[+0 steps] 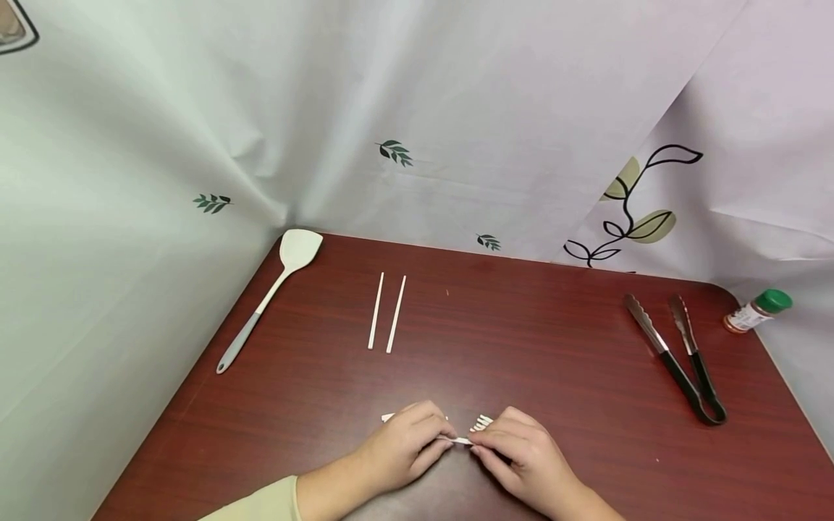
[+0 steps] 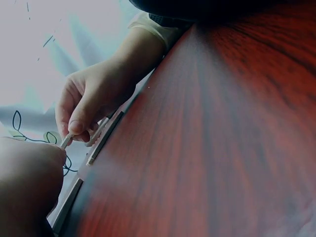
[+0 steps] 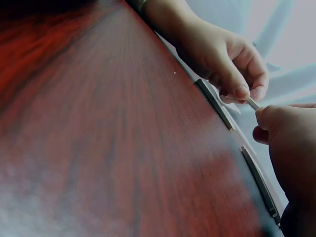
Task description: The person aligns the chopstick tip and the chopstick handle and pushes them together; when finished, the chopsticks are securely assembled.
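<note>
My left hand (image 1: 410,443) and right hand (image 1: 524,452) are close together at the near middle of the table. Between them runs a thin white stick (image 1: 461,440), each hand pinching it between thumb and fingers. The pinched stick (image 2: 66,141) also shows in the left wrist view, and the same stick (image 3: 253,103) in the right wrist view. Most of it is hidden by the fingers. White fork tines (image 1: 481,422) show just behind the right fingertips. A white tip (image 1: 387,417) sticks out behind the left hand, the rest covered by it.
Two white chopsticks (image 1: 384,315) lie side by side farther back. A white spatula (image 1: 270,289) with a grey handle lies at the left. Metal tongs (image 1: 684,369) with black handles lie spread at the right, near a green-capped spice jar (image 1: 756,311). Cloth walls (image 1: 456,108) border the table.
</note>
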`<state>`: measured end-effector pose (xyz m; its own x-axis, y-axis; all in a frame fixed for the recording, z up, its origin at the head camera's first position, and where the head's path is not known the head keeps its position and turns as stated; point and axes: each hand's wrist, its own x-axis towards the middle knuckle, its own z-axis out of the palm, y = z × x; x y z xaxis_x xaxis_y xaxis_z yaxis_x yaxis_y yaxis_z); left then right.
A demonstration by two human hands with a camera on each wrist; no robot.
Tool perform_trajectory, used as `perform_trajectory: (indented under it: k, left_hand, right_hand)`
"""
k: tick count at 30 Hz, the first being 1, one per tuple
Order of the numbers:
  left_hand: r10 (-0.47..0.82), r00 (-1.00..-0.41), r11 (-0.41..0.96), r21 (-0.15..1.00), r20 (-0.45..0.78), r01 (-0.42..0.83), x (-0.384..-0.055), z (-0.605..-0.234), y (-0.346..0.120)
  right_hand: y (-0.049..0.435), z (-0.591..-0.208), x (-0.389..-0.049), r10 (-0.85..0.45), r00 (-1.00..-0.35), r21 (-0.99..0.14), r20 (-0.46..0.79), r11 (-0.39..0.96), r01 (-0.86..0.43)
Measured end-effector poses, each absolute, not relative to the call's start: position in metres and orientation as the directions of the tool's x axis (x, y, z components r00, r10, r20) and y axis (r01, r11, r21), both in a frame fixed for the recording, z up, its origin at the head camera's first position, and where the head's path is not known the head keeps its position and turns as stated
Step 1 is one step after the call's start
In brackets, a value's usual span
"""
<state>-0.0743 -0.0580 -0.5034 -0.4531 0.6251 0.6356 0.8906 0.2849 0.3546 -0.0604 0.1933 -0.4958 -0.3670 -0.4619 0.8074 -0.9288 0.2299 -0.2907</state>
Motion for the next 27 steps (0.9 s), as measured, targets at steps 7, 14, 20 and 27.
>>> perform_trajectory:
  k: [7, 14, 20, 27]
  left_hand:
    - [0.628, -0.458, 0.277, 0.368, 0.630, 0.887, -0.074, -0.504, -0.058]
    - [0.617, -0.474, 0.273, 0.394, 0.628, 0.878, -0.073, -0.505, -0.058]
    - [0.617, -0.470, 0.274, 0.388, 0.631, 0.880, -0.073, -0.503, -0.056]
    - [0.634, -0.472, 0.284, 0.384, 0.613, 0.879, -0.071, -0.502, -0.056]
  right_hand:
    - [0.194, -0.499, -0.060, -0.469, -0.382, -0.307, 0.796, 0.232, -0.923]
    - [0.196, -0.504, -0.059, -0.419, -0.444, -0.370, 0.792, 0.249, -0.895]
    - [0.198, -0.507, -0.059, -0.388, -0.485, -0.405, 0.784, 0.273, -0.873]
    - [0.196, -0.505, -0.058, -0.395, -0.463, -0.395, 0.794, 0.245, -0.886]
